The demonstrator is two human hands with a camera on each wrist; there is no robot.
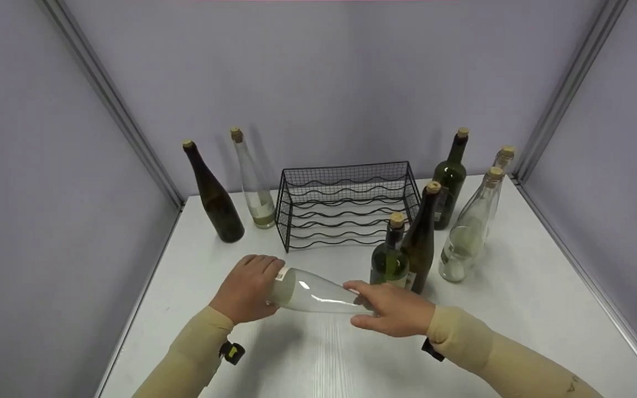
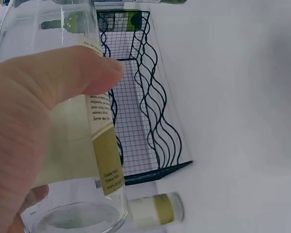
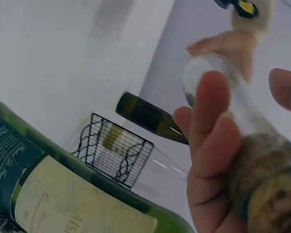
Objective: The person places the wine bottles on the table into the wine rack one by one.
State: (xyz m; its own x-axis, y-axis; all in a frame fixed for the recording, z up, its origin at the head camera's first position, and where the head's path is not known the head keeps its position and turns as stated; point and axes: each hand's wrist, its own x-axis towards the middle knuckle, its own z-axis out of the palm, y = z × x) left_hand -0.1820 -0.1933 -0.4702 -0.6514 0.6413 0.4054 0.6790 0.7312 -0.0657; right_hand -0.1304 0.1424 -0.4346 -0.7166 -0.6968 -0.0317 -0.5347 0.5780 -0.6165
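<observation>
A clear glass bottle [image 1: 318, 293] lies nearly level in the air over the front of the table. My left hand [image 1: 249, 287] grips its base end, the thumb across the paper label [image 2: 105, 145] in the left wrist view. Around the neck end is my right hand [image 1: 396, 309], its index finger and thumb spread apart. In the right wrist view the other fingers [image 3: 211, 141] lie along the neck, near the cork [image 3: 276, 204], while the thumb stands off the glass. Just beyond that hand stands a short green bottle [image 1: 389, 260], corked, with a dark brown bottle [image 1: 421, 249] behind it.
A black wire rack [image 1: 346, 224] with wavy bars stands at the back middle. Left of it are a dark bottle [image 1: 216, 204] and a clear bottle [image 1: 255, 193]. To its right stand a green bottle [image 1: 450, 174] and two clear bottles. Grey walls enclose the white table [image 1: 186, 309].
</observation>
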